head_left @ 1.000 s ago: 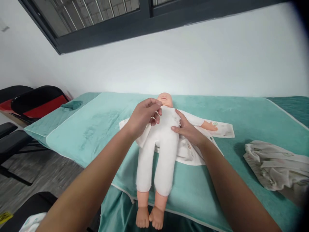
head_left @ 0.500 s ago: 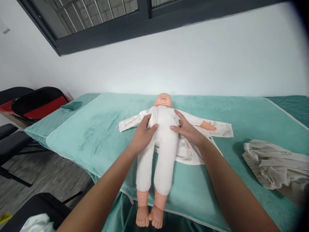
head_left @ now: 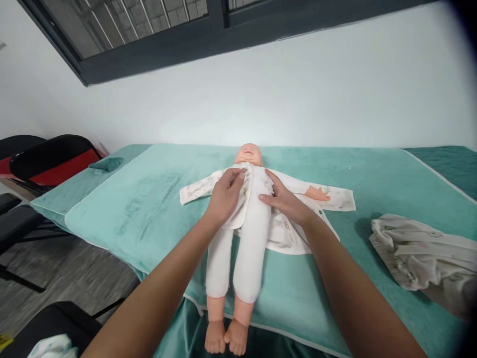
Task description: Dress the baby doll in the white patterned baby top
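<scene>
A baby doll [head_left: 257, 223] in a white padded body lies face up, its feet towards me. A white printed baby jacket [head_left: 235, 217] is under it, with both sleeves spread out. My left hand [head_left: 226, 194] is closed on the jacket's left front panel and has it laid over the doll's chest; thumb and fingers are pinched near the snap edge. My right hand [head_left: 285, 199] rests against the right side of the doll's torso, thumb and index finger apart. Its other fingers are partly hidden. The jacket's right panel [head_left: 286, 233] lies spread beside the doll, under my right forearm.
Green plush cloth [head_left: 141, 214] covers the bed, which stands against a white wall below a dark-framed window [head_left: 156, 44]. A crumpled printed garment [head_left: 421, 253] lies at the right. Black-and-red chairs [head_left: 55, 159] stand left, and a white cloth [head_left: 54, 346] sits on a black seat below.
My left hand has drawn the jacket's left panel over the doll's chest and belly, towards the middle. My right hand stays at the doll's side. The view has shifted slightly.
</scene>
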`<action>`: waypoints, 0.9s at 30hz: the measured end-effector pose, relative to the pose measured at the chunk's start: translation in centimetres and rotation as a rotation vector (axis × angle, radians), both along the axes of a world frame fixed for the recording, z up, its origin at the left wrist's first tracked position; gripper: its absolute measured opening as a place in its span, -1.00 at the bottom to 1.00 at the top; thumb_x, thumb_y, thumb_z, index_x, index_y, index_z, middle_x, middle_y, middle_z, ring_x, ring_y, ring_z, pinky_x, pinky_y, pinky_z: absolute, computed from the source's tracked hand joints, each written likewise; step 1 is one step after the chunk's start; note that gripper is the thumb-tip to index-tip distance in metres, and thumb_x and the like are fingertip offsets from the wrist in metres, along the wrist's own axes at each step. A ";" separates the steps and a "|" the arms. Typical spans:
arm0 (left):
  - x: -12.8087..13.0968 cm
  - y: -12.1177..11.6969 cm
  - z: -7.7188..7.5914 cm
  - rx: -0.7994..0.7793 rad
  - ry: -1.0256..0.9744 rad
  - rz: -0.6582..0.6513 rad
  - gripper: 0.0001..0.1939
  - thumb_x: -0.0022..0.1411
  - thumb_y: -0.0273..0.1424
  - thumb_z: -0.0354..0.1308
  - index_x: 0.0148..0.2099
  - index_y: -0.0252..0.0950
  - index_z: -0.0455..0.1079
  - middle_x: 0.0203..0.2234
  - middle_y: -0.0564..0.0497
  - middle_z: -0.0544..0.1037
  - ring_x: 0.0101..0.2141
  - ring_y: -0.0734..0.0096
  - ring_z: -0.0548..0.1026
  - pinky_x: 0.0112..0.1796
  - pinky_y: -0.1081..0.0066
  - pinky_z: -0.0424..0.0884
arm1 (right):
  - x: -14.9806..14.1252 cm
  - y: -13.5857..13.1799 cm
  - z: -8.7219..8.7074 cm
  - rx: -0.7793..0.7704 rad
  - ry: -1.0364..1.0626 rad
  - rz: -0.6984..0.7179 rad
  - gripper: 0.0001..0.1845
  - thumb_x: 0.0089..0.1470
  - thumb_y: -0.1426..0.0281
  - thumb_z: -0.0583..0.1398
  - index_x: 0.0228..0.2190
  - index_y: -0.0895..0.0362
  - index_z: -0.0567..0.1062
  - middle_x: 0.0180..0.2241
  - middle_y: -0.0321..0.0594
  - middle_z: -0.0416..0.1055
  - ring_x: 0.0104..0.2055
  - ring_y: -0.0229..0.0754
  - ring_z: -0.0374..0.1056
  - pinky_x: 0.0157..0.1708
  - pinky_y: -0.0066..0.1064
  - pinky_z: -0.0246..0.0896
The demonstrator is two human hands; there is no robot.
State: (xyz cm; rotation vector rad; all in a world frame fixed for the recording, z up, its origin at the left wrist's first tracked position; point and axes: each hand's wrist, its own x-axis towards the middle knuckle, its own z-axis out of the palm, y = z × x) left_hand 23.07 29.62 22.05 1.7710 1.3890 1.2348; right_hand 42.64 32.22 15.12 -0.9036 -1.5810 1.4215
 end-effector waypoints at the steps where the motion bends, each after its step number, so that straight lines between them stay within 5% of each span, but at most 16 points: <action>1: -0.1 0.5 0.1 -0.020 0.056 0.023 -0.71 0.40 -0.25 -0.01 0.02 -0.21 0.42 0.08 -0.02 0.55 0.09 0.28 0.47 0.11 0.30 0.32 | 0.0 0.0 -0.1 -0.001 -0.002 -0.003 0.11 0.09 0.04 0.31 0.42 -0.08 -0.20 0.46 -0.20 -0.16 0.45 0.01 -0.10 0.38 -0.09 -0.08; 6: 1.1 3.8 0.9 -0.028 0.441 0.010 -0.61 0.43 -0.24 -0.10 0.08 -0.30 0.42 0.02 -0.16 0.57 -0.01 0.13 0.50 0.02 0.17 0.35 | 0.0 0.1 -0.2 -0.006 0.029 -0.002 0.11 0.10 0.07 0.31 0.42 -0.05 -0.20 0.44 -0.15 -0.10 0.41 -0.03 0.01 0.37 -0.12 -0.03; 10: 2.1 4.3 0.8 0.060 0.514 -0.082 -0.60 0.45 -0.25 -0.12 0.09 -0.32 0.43 0.01 -0.16 0.58 0.02 0.15 0.48 0.05 0.19 0.33 | 0.0 0.0 0.0 0.005 0.015 -0.003 0.09 0.10 0.08 0.32 0.42 -0.06 -0.18 0.46 -0.19 -0.18 0.43 -0.04 -0.05 0.37 -0.14 -0.01; 15: -0.4 -0.5 -1.6 0.220 0.453 -0.124 -0.63 0.45 -0.30 -0.09 0.19 -0.24 0.35 0.25 -0.08 0.39 0.27 0.24 0.29 0.29 0.18 0.16 | 0.1 -0.1 -0.1 0.004 0.026 0.005 0.08 0.10 0.07 0.31 0.41 -0.09 -0.18 0.44 -0.18 -0.10 0.40 -0.02 0.04 0.33 -0.11 0.07; 19: -4.6 -6.0 -4.4 0.201 0.333 -0.030 -0.60 0.39 -0.49 -0.11 0.20 -0.15 0.31 0.25 -0.03 0.36 0.26 0.29 0.28 0.25 0.16 0.20 | 0.1 -0.1 -0.4 -0.002 0.025 -0.009 0.06 0.10 0.06 0.31 0.41 -0.13 -0.16 0.42 -0.20 -0.03 0.38 -0.01 0.07 0.33 -0.06 0.06; 22: -6.3 -8.6 -5.9 0.154 0.209 0.102 -0.69 0.37 -0.46 -0.05 0.09 -0.14 0.36 0.10 -0.04 0.41 0.13 0.29 0.36 0.11 0.23 0.33 | 0.1 -0.2 -0.4 -0.005 0.010 -0.021 0.08 0.10 0.05 0.31 0.41 -0.11 -0.17 0.42 -0.19 -0.03 0.39 0.00 0.06 0.34 -0.07 0.05; 27: -5.6 -9.8 -6.9 -0.053 0.048 0.286 -0.87 0.37 -0.24 0.08 -0.18 -0.18 0.30 -0.28 0.08 0.40 -0.23 0.42 0.39 -0.14 0.39 0.35 | 0.1 -0.2 -0.4 0.006 -0.040 -0.048 0.08 0.09 0.02 0.30 0.41 -0.10 -0.16 0.40 -0.17 0.01 0.36 0.04 0.10 0.34 -0.03 0.06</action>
